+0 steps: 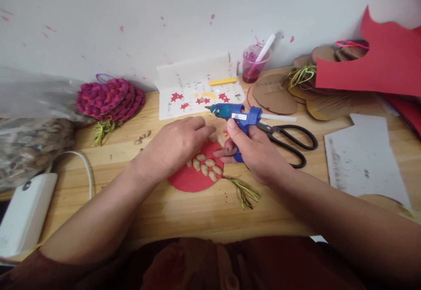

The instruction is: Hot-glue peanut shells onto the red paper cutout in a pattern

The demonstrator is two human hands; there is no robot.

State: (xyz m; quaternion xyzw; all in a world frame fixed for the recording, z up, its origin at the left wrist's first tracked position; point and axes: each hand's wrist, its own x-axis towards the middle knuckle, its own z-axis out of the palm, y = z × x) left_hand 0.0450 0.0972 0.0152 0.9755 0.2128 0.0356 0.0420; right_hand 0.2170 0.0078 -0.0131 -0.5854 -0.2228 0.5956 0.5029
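Observation:
My right hand is wrapped round a blue glue gun, its nozzle pointing left and a white glue stick out of its back. Under both hands lies a red round piece with several brown shells on it and a green-yellow tassel at its right edge. My left hand is over the upper left of the red piece, fingers bent together and pointing down near a shell at the top; whether they grip it is hidden.
Black-handled scissors lie right of the glue gun. Behind stand paper with red stars and a cup of dark red liquid. Left are purple stacked pieces, a bag of shells and a white power bank; right, cardboard and red sheets.

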